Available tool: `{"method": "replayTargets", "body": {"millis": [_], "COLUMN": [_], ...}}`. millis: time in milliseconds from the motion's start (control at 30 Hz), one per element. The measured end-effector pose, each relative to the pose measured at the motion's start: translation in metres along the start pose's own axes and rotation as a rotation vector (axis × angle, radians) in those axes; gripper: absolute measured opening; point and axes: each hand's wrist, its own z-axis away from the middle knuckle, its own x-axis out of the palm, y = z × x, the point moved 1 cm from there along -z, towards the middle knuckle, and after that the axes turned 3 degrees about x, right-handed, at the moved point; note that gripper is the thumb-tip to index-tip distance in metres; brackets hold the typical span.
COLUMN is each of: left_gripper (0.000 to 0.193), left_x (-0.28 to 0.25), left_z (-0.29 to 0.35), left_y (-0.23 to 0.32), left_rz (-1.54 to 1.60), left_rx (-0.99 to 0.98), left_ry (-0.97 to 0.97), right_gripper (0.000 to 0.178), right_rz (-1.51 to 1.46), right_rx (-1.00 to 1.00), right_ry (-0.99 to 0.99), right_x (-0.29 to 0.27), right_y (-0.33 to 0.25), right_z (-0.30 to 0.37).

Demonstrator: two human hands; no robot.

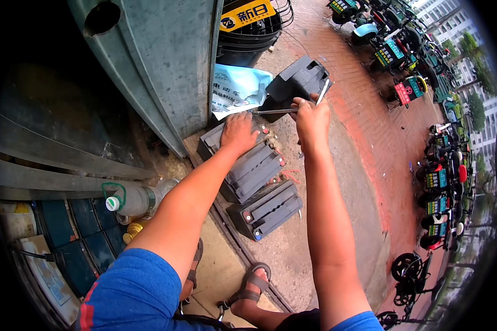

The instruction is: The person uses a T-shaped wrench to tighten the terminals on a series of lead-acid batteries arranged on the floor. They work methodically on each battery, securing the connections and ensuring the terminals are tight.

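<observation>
My left hand [240, 131] lies palm down on the far end of a dark grey battery [209, 142], its thumb apart from the fingers. My right hand [313, 122] is closed on a long metal rod [279, 111], whose thin shaft points left toward my left hand. A flat silver bar [323, 91] sticks up from the same fist; I cannot tell whether it is one piece with the rod. Just beyond stands a black plastic box [301, 80]. Nearer me are a second battery [255, 172] and a third battery [268, 209], with red wires [290, 175] beside them.
A light blue plastic bag [240, 88] lies against a grey metal door [168, 60]. Behind it stands a black basket [248, 47]. A large clear bottle [132, 199] is at the left, near stacked dark blocks [77, 237]. Parked scooters [392, 55] line the brick paving at right.
</observation>
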Motion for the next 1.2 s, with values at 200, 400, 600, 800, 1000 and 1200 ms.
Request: {"method": "replayTargets", "body": {"millis": [200, 400, 600, 800, 1000, 1200], "left_gripper": [0.062, 0.06, 0.059, 0.057, 0.054, 0.053], "left_x": [0.002, -0.005, -0.008, -0.003, -0.011, -0.008], "left_z": [0.001, 0.002, 0.005, 0.003, 0.001, 0.002], "left_y": [0.008, 0.004, -0.005, -0.003, -0.006, -0.004], "left_rz": [0.003, -0.011, -0.012, -0.004, 0.05, 0.043], "left_rx": [0.022, 0.038, 0.055, 0.094, 0.065, 0.071], "left_ry": [-0.007, -0.019, -0.001, 0.052, 0.016, 0.0], "right_gripper": [0.029, 0.026, 0.025, 0.031, 0.026, 0.032], "right_rz": [0.424, 0.736, 1.149, 1.01, 0.755, -0.886], "right_rx": [0.129, -0.042, -0.231, -0.823, -1.063, -0.37], "right_ry": [-0.055, -0.321, -0.392, -0.481, 0.127, 0.012], "right_x": [0.03, 0.065, 0.064, 0.037, 0.055, 0.096], "right_y": [-0.034, -0.059, -0.092, -0.075, -0.057, -0.008], "right_z": [-0.091, -0.107, -0.089, -0.107, -0.073, -0.077]}}
